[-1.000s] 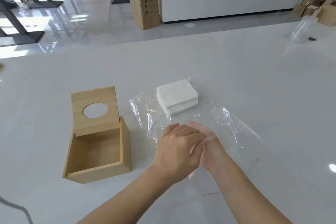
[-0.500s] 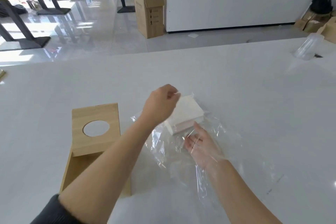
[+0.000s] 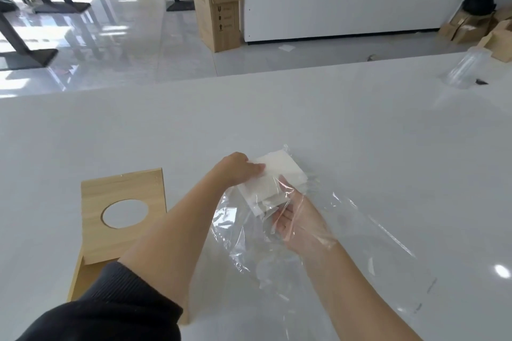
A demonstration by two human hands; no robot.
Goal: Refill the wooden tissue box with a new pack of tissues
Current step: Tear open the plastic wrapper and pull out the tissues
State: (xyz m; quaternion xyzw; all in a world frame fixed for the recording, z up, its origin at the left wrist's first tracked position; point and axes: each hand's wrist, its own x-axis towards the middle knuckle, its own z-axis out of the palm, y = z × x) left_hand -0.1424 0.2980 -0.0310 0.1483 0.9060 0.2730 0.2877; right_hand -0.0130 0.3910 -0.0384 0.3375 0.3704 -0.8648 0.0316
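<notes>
Clear plastic wrap (image 3: 318, 230) covers the right hand (image 3: 299, 224), whose fingers (image 3: 288, 188) reach up inside the film to the near edge of the white tissue stack (image 3: 277, 177); through the glare it is hard to tell whether they grip the stack or only steady it. The left hand (image 3: 238, 167) is closed on the stack's far left corner, fingers curled over the top and pinching it. The stack sits partly inside the open wrap, on the white table (image 3: 360, 133), just right of the wooden tissue box (image 3: 83, 271). The box lid (image 3: 122, 213), with its round hole, stands tilted open at the far side of the box, and the left forearm and dark sleeve (image 3: 110, 310) cross over the box's near part.
</notes>
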